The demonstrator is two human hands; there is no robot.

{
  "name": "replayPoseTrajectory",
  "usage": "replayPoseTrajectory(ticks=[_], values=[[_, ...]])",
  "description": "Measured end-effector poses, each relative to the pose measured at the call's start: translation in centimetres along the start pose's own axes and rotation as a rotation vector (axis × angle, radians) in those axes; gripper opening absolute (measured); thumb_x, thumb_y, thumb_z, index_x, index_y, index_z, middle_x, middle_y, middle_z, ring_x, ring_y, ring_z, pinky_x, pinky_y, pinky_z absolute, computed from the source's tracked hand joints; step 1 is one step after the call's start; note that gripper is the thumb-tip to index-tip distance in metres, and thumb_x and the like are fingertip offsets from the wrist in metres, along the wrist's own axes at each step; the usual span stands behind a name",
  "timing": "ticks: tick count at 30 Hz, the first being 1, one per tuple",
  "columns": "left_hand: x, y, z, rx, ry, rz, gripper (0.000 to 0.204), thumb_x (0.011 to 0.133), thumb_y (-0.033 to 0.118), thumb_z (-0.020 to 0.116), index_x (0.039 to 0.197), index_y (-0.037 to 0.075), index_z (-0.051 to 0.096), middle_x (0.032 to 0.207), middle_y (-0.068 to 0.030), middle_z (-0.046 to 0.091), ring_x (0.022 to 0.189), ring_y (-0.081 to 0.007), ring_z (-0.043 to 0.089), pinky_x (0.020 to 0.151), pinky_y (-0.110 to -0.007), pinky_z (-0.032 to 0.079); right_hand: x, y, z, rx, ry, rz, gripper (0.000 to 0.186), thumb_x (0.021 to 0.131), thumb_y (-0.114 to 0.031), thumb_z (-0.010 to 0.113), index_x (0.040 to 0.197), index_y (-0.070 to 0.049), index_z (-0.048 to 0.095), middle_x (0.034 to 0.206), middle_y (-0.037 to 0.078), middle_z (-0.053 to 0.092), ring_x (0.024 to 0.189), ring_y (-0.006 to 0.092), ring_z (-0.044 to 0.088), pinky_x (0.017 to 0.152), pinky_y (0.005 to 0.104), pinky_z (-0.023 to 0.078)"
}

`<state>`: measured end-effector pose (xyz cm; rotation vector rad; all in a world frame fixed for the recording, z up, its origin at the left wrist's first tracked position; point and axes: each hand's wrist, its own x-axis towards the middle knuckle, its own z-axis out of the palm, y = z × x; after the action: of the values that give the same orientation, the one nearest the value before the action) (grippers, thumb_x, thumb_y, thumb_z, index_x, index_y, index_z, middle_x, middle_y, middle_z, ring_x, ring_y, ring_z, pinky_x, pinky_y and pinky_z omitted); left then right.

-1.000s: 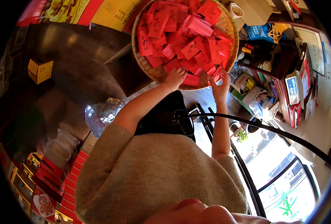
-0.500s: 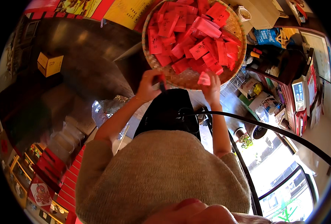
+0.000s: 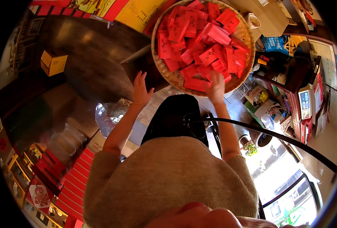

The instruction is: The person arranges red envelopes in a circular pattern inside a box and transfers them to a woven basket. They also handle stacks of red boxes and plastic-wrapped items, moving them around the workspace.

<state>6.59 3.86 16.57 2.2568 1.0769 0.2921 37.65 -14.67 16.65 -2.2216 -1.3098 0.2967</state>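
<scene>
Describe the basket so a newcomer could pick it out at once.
Start at the tan sweater in the lower middle and go up to the right hand. The basket is there, at the top of the picture. Unlike the cardboard box to its right, it is round, woven and heaped with red packets.

Packets (image 3: 209,56) in the basket (image 3: 175,78) (shelf (image 3: 294,99) to its right), box (image 3: 53,63) to its left

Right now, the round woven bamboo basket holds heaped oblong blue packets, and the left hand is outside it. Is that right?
Not quite: the head view shows the oblong packets are red, not blue. The round woven bamboo basket does hold them, and the left hand is outside it.
</scene>
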Motion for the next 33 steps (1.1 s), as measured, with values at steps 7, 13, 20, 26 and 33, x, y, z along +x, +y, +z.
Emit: replayPoseTrajectory(ticks=[7,13,20,26,33], values=[[0.7,2.7,0.8,-0.068,0.085,-0.019,0.080,0.072,0.006,0.076,0.144,0.006,0.040,0.151,-0.0226,0.034,0.136,-0.0419,0.036,0.113,-0.048,0.031,10.7,3.1,-3.7,-0.054,0.277,0.010,0.058,0.075,-0.011,0.072,0.129,-0.003,0.053,0.126,0.020,0.052,0.116,0.0397,0.050,0.101,0.0494,0.041],[3.0,5.6,2.0,-0.113,0.041,0.057,0.079,0.073,0.001,0.075,0.143,0.006,0.040,0.149,-0.0226,0.036,0.136,-0.0431,0.036,0.112,-0.047,0.033,17.1,7.3,0.4,-0.217,0.161,-0.001,0.068,0.073,-0.012,0.073,0.136,-0.005,0.048,0.129,0.014,0.053,0.126,0.0352,0.046,0.113,0.0486,0.032],[8.6,10.9,0.3,-0.099,0.120,0.228,0.083,0.068,-0.002,0.076,0.143,0.003,0.039,0.147,-0.0230,0.038,0.134,-0.0422,0.039,0.113,-0.046,0.033,17.4,0.5,-2.6,-0.239,0.130,-0.386,0.068,0.072,-0.011,0.071,0.136,-0.009,0.050,0.122,0.009,0.055,0.125,0.0277,0.049,0.117,0.0509,0.025],[12.1,13.8,-0.4,0.064,0.026,0.363,0.081,0.062,0.002,0.080,0.135,0.004,0.047,0.135,-0.0173,0.050,0.130,-0.0378,0.045,0.109,-0.044,0.038,12.3,-8.4,-6.7,0.133,-0.185,-0.578,0.073,0.072,-0.011,0.076,0.139,-0.007,0.048,0.128,0.011,0.054,0.128,0.0294,0.048,0.118,0.0526,0.026],[9.9,10.4,1.1,-0.620,0.013,0.132,0.074,0.065,0.007,0.086,0.131,0.008,0.051,0.125,-0.0132,0.055,0.118,-0.0303,0.055,0.101,-0.038,0.044,12.3,-3.7,-8.3,0.690,0.037,-0.053,0.058,0.085,-0.013,0.075,0.136,-0.003,0.049,0.135,0.012,0.054,0.127,0.0260,0.051,0.110,0.0410,0.038]])
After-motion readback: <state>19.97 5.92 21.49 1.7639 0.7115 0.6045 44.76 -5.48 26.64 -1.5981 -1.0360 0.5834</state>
